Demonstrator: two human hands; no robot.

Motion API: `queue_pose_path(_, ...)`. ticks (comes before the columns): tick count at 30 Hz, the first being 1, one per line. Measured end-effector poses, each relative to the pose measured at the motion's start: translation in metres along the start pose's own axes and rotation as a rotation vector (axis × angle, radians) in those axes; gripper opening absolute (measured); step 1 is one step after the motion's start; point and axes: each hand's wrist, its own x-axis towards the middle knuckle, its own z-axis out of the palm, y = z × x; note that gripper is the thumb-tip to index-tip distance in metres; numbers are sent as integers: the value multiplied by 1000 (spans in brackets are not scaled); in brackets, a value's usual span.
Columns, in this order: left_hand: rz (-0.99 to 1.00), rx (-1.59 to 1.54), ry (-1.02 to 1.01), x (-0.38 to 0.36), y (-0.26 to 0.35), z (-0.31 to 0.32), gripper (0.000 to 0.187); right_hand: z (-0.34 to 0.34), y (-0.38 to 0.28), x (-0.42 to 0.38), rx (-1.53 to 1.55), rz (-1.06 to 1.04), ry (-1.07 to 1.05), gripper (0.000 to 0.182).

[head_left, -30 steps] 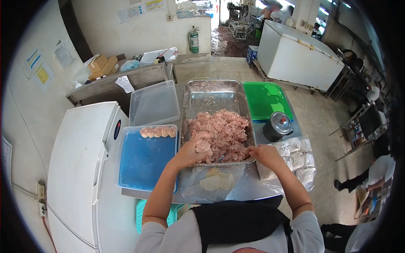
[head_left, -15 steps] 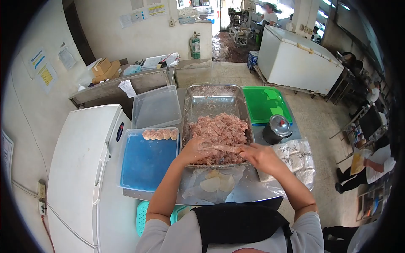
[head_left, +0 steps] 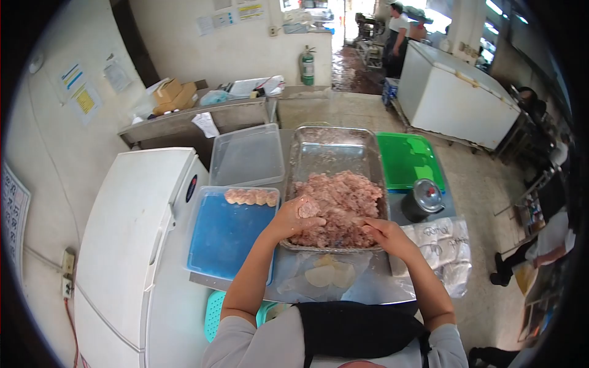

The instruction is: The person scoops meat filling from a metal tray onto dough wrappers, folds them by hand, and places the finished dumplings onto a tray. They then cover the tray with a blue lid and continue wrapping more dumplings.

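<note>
A large metal tray holds a heap of ground meat. At the heap's left side my left hand is closed round a small portion of filled dough, its pink top showing. My right hand is at the heap's right side, fingers pinched; what they hold is too small to make out. A row of filled dumplings lies along the top of a blue tray at the left. Pale round wrappers rest on a plastic sheet in front of the metal tray.
An empty clear tray lies behind the blue one. To the right are a green tray, a lidded metal pot and bagged white packs. White freezers stand left and back right. Two people are at the right and back.
My hands have moved apart; the long utensil across them is no longer visible there. The view has shifted, and the person at the back shows more fully.
</note>
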Motion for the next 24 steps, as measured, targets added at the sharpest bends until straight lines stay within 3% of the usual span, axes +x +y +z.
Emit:
queue_pose_path(2,58,27,116,-9,-22,-17,48,11,11,-4,292,255,2,32)
queue_pose_path(3,137,49,216,-14,-38,-27,51,20,22,-10,311,246,-9,32)
queue_pose_path(5,88,74,273,-30,-80,-55,54,41,45,-14,447,312,140,30)
queue_pose_path(7,161,513,562,-44,-129,-83,53,37,39,-11,544,334,92,28)
queue_pose_path(8,148,529,566,-50,-144,-98,53,38,38,-12,510,366,109,27)
queue_pose_path(10,-217,480,684,-61,-162,-120,58,39,34,-12,482,383,138,26)
queue_pose_path(13,-254,531,845,-60,-172,-138,71,44,41,-14,454,411,132,26)
queue_pose_path(19,-358,594,819,-32,-191,-146,92,48,46,-17,503,460,143,27)
queue_pose_path(24,-372,551,714,-28,-183,-150,95,47,46,-16,503,446,148,27)
